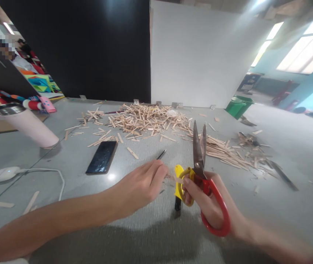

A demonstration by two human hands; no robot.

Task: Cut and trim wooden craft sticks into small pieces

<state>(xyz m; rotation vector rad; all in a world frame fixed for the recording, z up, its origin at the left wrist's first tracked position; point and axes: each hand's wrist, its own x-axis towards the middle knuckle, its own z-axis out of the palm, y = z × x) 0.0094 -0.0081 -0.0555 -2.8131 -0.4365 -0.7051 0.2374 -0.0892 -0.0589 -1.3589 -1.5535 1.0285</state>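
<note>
1. Nearest the camera, the left forearm crosses the desk's (134,234) near edge; open grey surface runs between it and the phone (101,157).
2. At the desk's left edge lie one white puck (3,173) with a cable, two loose sticks and one pink tumbler (28,124).
3. One dark phone lies flat left of centre, apart from everything else.
4. Along the far edge spreads a pile of sticks (145,121), too many to count, trailing right toward the far right corner.
5. One pen (161,154) lies just beyond the left hand (142,183), which is pinched shut on one small stick piece (177,179).
6. That piece bridges the gap to the right hand (208,201), whose fingertips touch its other end.
7. One pair of scissors (200,157) sits in the right hand, fingers through the red loop, blades nearly closed and pointing up, above the piece.
8. One yellow-and-black tool (178,190) stands on the desk under the piece.
9. Right of the hands the desk is bare to its right edge.
</note>
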